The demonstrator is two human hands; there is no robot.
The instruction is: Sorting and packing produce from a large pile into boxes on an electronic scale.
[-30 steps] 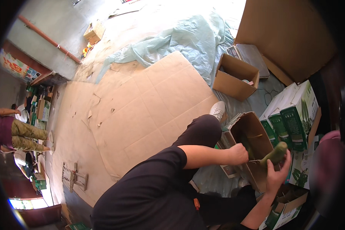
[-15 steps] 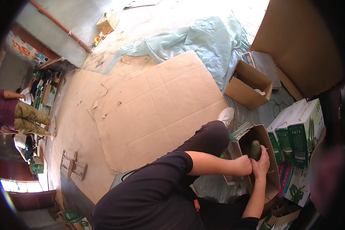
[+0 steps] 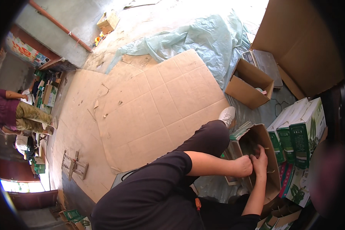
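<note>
Over the open cardboard box (image 3: 271, 174) at my right knee, both hands are close together. My left hand (image 3: 242, 166) is closed in a fist at the box's left side; what it grips, if anything, is hidden. My right hand (image 3: 260, 161) reaches inside from below, with its thumb and fingers apart and nothing plainly between them. The inside of the box past the fingers is dark and greenish, and I cannot make out a separate object there.
White-and-green printed cartons (image 3: 299, 130) stand stacked to the right. An open brown box (image 3: 245, 91) and a flat grey scale (image 3: 267, 65) sit beyond my shoe. Flattened cardboard (image 3: 161, 103) and plastic sheeting (image 3: 203, 38) cover the floor. A person in purple (image 3: 8, 109) stands far left.
The long dark green vegetable that stood up in my right hand is out of sight. My right fingers have loosened and shifted; my left fist has stayed nearly still.
</note>
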